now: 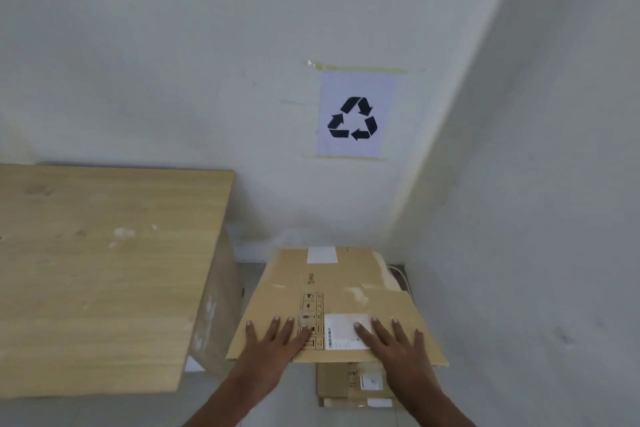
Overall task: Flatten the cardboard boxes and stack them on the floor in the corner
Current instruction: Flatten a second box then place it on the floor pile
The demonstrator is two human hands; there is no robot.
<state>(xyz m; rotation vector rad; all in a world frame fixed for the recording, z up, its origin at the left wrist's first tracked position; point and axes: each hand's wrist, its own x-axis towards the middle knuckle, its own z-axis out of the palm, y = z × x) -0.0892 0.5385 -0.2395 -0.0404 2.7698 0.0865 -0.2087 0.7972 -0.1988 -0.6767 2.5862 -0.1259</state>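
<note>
White walls meet at the floor corner under a recycling sign (356, 114), beside a wooden table (104, 270); a flattened cardboard box (332, 288) lies there atop smaller flattened boxes (343, 383) — mostly hidden, number unclear; left hand (277, 340) and right hand (394, 345) press its near edge — fingers straight, spread, gripping nothing.

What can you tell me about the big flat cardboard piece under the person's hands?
The flattened cardboard box is plain brown, creased across its middle, with white labels and printed handling symbols. It lies in the room's corner over a smaller cardboard piece. The left hand and right hand press flat on its near edge, fingers straight.
</note>
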